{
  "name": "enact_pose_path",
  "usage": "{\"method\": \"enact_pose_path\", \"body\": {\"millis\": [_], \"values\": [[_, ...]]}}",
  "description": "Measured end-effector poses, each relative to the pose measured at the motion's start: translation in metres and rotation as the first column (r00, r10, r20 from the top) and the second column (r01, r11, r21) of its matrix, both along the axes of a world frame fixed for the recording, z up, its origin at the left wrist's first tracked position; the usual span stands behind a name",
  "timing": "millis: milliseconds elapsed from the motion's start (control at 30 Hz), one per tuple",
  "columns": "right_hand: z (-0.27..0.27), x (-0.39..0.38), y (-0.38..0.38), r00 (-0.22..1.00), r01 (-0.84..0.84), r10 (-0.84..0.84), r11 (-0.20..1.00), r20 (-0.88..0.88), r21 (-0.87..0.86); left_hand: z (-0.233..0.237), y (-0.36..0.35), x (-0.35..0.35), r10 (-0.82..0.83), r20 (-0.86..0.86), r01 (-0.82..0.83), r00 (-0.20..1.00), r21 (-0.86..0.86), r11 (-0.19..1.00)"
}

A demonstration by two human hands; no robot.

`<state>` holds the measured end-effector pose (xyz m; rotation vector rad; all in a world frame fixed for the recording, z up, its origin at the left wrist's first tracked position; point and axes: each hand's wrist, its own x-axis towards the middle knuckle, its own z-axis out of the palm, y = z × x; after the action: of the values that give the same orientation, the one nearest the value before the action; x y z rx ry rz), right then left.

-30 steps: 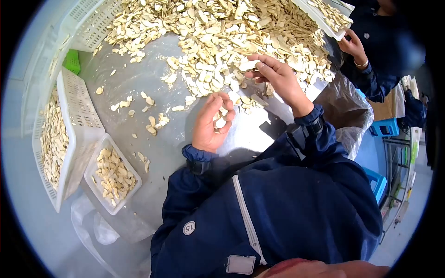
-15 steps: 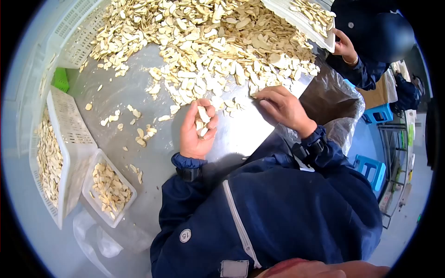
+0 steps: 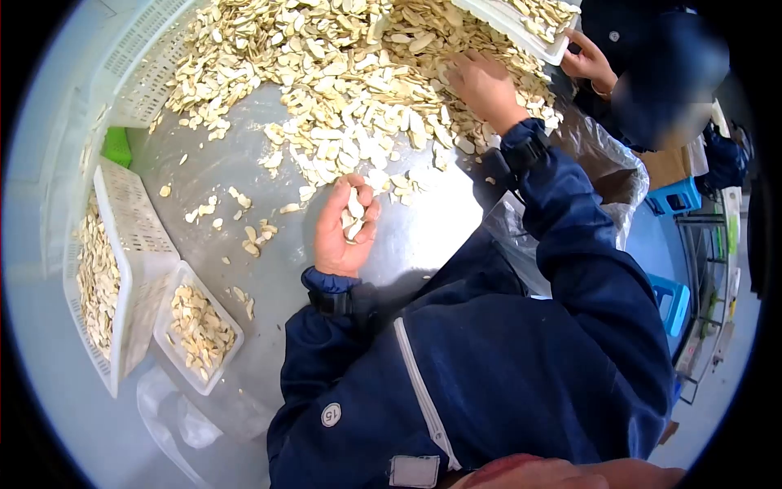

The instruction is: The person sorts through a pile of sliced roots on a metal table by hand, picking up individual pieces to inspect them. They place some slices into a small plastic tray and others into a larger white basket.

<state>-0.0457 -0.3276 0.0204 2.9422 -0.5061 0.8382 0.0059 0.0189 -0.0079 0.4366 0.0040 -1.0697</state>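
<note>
My left hand (image 3: 342,232) is closed around several pale, cream-coloured dried slices (image 3: 353,213), held just above the metal table near the pile's lower edge. Their exact kind I cannot make out. Farther forward and to the right, my right hand (image 3: 487,91) rests on the big pile of the same dried slices (image 3: 342,73). Its fingers are spread over the slices, with the tips partly lost among them. A few loose slices (image 3: 405,186) lie on the table between my hands and the pile.
At left stand a white perforated crate (image 3: 134,244) and a small white tray (image 3: 167,326), both holding slices. A co-worker's hand (image 3: 590,63) grips a white basket (image 3: 554,50) at upper right. A plastic-lined bin (image 3: 623,175) stands beside the metal table (image 3: 277,293).
My right hand has moved forward from the pile's near edge onto the pile. My left hand stays in place with its slices. The co-worker's basket has shifted slightly left.
</note>
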Motion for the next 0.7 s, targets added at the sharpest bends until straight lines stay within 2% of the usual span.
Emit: {"method": "enact_pose_path", "body": {"millis": [100,200,267,333,400,467,533,600,667,700], "values": [[0.003,0.011,0.007,0.989,0.004,-0.007,1.0,-0.151,-0.024,0.0,0.001,0.0,0.001,0.011,-0.001,1.0,0.016,1.0],[0.007,-0.001,0.016,0.992,-0.01,0.033,0.982,-0.121,0.188,0.002,0.0,-0.001,0.002,0.025,-0.003,1.0,0.064,0.998],[0.014,-0.015,0.024,0.996,-0.093,0.08,0.919,0.05,0.383,0.002,0.0,-0.001,-0.014,0.039,0.012,0.999,0.061,0.998],[0.026,-0.026,0.044,1.0,0.026,-0.022,0.808,-0.014,0.589,0.002,-0.002,-0.001,-0.028,0.06,0.024,0.998,0.076,0.997],[0.02,-0.038,0.063,0.998,-0.064,0.048,0.712,0.042,0.699,-0.003,-0.002,-0.001,-0.049,0.076,0.044,0.996,0.063,0.997],[0.019,-0.044,0.092,0.993,-0.016,0.105,0.616,-0.062,0.788,-0.005,-0.003,-0.001,-0.061,0.086,0.054,0.994,0.075,0.996],[0.028,-0.046,0.122,0.962,-0.133,0.272,0.402,0.02,0.906,-0.001,-0.005,-0.004,-0.068,0.085,0.058,0.994,0.117,0.991],[0.04,-0.048,0.139,0.887,-0.294,0.439,0.303,0.141,0.907,0.016,-0.009,-0.008,-0.077,0.084,0.062,0.993,0.171,0.983],[0.049,-0.038,0.13,0.903,-0.27,0.424,0.452,0.061,0.85,0.018,-0.009,-0.008,-0.086,0.098,0.069,0.991,0.17,0.983],[0.035,-0.028,0.112,0.927,-0.303,0.359,0.558,0.104,0.773,0.009,-0.007,-0.007,-0.092,0.111,0.076,0.99,0.14,0.987]]}}
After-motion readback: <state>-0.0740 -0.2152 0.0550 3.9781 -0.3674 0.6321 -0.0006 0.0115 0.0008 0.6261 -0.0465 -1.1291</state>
